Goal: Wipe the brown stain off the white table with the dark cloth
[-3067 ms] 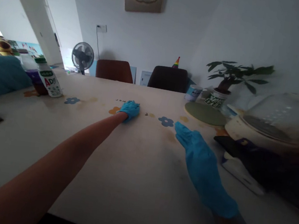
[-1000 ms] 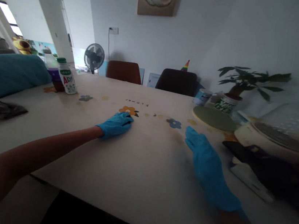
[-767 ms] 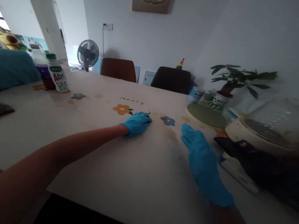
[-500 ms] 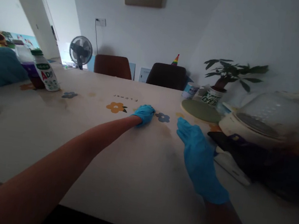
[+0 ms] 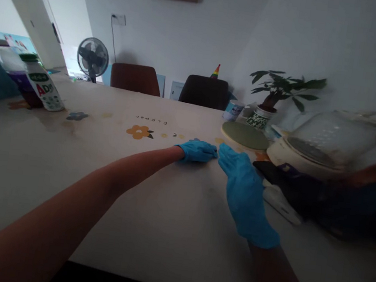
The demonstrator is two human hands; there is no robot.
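The left hand [image 5: 197, 151], in a blue glove, lies palm down on the pale bench [image 5: 150, 219], its fingers stretched out and close together; whether they cover or grip something cannot be seen. The right hand [image 5: 245, 197], gloved alike, is turned on edge, its fingers straight, unclenched and side by side, their tips just beside those of the left. Whether the right fingers touch the bench cannot be told.

The bench spreads beneath and around both sets of fingers. Just beyond the left fingers, a blue flower print [image 5: 195, 139] is partly covered; to their left sit an orange flower print [image 5: 139, 132] and, slightly farther off, the word "Flower" [image 5: 151, 120], upside down. Well left of the fingers, a white bottle [image 5: 47, 90] stands in front of a purple-labelled bottle [image 5: 22, 82].

Beyond the right fingers lies a round green mat [image 5: 245, 135], with a blue-and-white can [image 5: 233, 111] and a potted plant [image 5: 262, 117] behind it. To the right of those fingers are a dark flat object [image 5: 263, 171], a pale slab [image 5: 282, 203] and a clear-lidded white vessel [image 5: 301, 158].
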